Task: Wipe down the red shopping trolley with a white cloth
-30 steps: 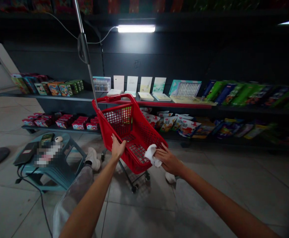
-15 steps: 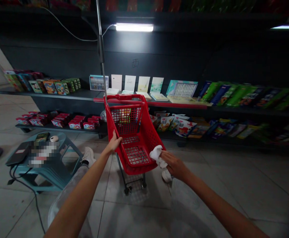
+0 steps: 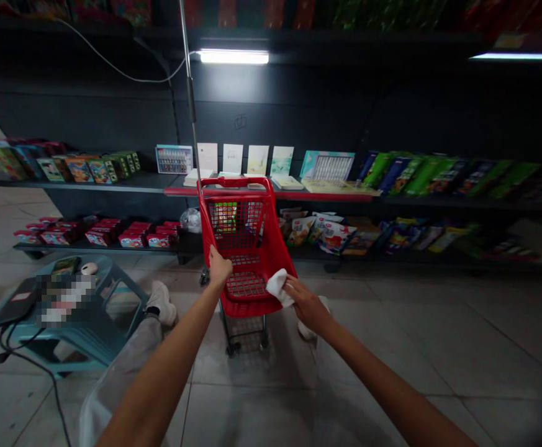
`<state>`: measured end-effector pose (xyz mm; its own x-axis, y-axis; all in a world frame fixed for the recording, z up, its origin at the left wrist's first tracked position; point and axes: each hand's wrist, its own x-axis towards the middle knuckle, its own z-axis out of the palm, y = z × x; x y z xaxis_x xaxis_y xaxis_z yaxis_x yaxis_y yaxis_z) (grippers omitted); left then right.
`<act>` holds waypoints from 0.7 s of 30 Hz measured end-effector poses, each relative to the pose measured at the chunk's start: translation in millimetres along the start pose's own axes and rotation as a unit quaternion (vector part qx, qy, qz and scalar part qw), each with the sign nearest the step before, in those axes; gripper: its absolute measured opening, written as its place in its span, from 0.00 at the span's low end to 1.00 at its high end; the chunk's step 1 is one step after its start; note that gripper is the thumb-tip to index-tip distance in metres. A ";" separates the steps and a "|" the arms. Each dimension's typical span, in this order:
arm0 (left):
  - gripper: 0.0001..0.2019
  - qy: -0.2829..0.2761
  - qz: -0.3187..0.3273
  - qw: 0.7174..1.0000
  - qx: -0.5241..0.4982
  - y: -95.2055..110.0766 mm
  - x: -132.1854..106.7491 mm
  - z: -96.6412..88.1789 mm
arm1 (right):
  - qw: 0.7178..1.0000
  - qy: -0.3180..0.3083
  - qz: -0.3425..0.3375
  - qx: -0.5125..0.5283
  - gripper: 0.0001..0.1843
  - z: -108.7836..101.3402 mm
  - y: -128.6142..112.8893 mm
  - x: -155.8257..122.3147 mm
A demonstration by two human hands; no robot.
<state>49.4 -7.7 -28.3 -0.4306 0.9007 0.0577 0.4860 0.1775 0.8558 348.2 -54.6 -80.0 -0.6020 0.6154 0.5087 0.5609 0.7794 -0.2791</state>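
In the head view, a red plastic shopping cart (image 3: 277, 248) with a grid basket stands before me, tilted toward my side. My left hand (image 3: 219, 267) is closed around the basket's left rim. At the near right corner, my right hand (image 3: 308, 304) pinches a white cloth (image 3: 277, 285) and holds it against the rim. The folds of the cloth partly cover that corner. A metal pole (image 3: 189, 99) rises beside the cart's handle; its lower end is hidden.
A blue-green stool (image 3: 107, 279) on the left bears a black device with cables. Behind the cart, a dark shelf (image 3: 144, 181) carries books, boxes and green snack bags (image 3: 415, 176). Red boxes (image 3: 133, 234) and snack bags line the lower shelf. My shoes flank the cart.
The view has shifted a little to the right. Against the shelf, the cart has turned slightly, and a left wheel now shows. Both hands keep their hold; the cloth stays by the right corner.
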 end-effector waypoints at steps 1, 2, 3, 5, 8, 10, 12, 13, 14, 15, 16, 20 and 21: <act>0.44 0.001 -0.013 1.000 0.007 0.8 -1.4 1.3 | 1.000 0.004 -0.001 0.004 0.35 1.9 3.9 0.0; 0.45 0.001 -0.026 1.000 0.014 1.6 -2.5 2.0 | 1.000 0.010 -0.004 0.009 0.35 4.9 8.5 -1.2; 0.45 0.001 -0.035 0.999 0.018 2.6 -3.2 2.3 | 1.000 0.024 0.000 0.014 0.34 9.4 13.4 -3.6; 0.45 0.004 -0.046 0.999 0.019 4.6 -3.3 2.7 | 0.994 0.101 0.047 0.012 0.33 23.4 22.1 -11.5; 0.45 0.009 -0.056 0.998 0.013 7.0 -1.4 4.1 | 0.949 0.265 0.171 -0.015 0.27 54.3 25.8 -23.5; 0.45 0.009 -0.062 0.998 0.015 7.5 0.2 6.1 | 0.906 0.339 0.252 -0.024 0.23 75.5 21.0 -25.7; 0.47 0.009 -0.064 0.998 0.027 7.4 1.3 7.8 | 0.869 0.372 0.326 0.000 0.21 92.1 11.7 -21.8; 0.47 0.008 -0.062 0.997 0.035 7.3 1.7 8.2 | 0.853 0.378 0.360 0.022 0.21 98.2 6.0 -18.1; 0.47 0.007 -0.059 0.997 0.043 7.2 1.7 8.2 | 0.840 0.379 0.387 0.044 0.20 102.9 -0.4 -13.8; 0.47 0.006 -0.058 0.997 0.048 7.3 1.6 7.9 | 0.828 0.379 0.408 0.064 0.18 107.0 -7.4 -9.4; 0.46 0.007 -0.058 0.997 0.050 7.6 1.2 7.3 | 0.817 0.382 0.425 0.078 0.17 110.9 -15.3 -5.3; 0.41 0.018 -0.069 0.997 0.036 9.4 -2.0 4.4 | 0.778 0.427 0.450 0.101 0.20 135.6 -55.8 6.1; 0.41 0.020 -0.071 0.997 0.032 9.7 -3.0 4.1 | 0.769 0.437 0.454 0.110 0.22 145.0 -68.0 8.1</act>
<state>58.5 -7.1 -22.3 -0.5279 0.8483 -0.0400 0.4647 0.3280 0.8224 222.8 -85.6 -175.0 0.6467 0.6782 0.3490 0.3570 0.1351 -0.9243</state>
